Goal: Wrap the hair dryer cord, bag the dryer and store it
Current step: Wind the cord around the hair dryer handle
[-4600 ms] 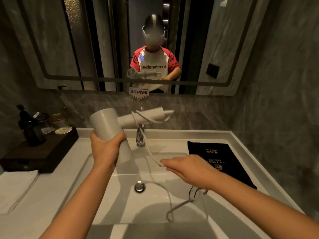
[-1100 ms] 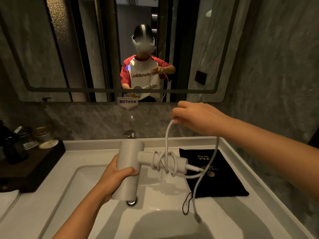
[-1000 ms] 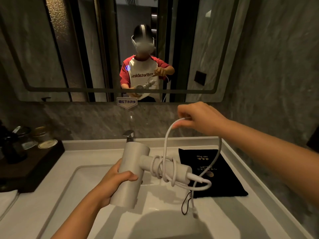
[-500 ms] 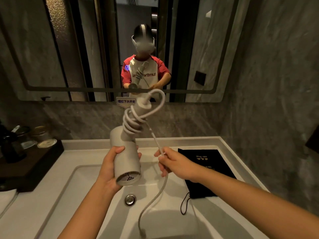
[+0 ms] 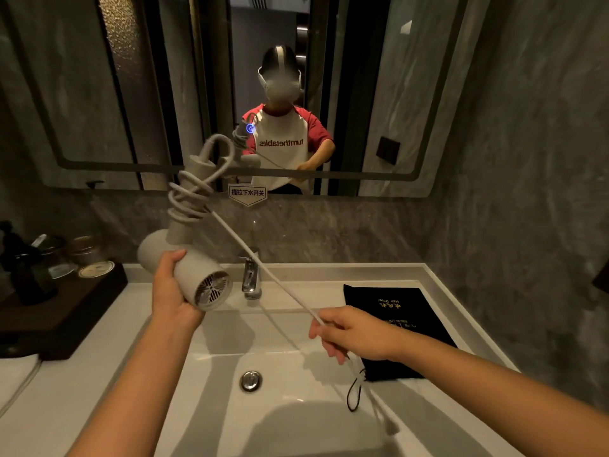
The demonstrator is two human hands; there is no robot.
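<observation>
My left hand grips the barrel of the white hair dryer above the sink, its handle pointing up and away toward the mirror. Several loops of the white cord are wound around that handle. From the loops the cord runs taut down to my right hand, which pinches it over the basin; its loose end hangs blurred below the hand. The black drawstring bag lies flat on the counter at the right, its string dangling into the sink.
A white sink basin with a chrome faucet and drain sits below my hands. A dark wooden tray with bottles and jars stands at the left, a white towel beside it. The mirror shows a person's reflection.
The dryer has tilted left, its rear grille now facing me. My right hand has slid down and to the right along the cord, pulling it taut.
</observation>
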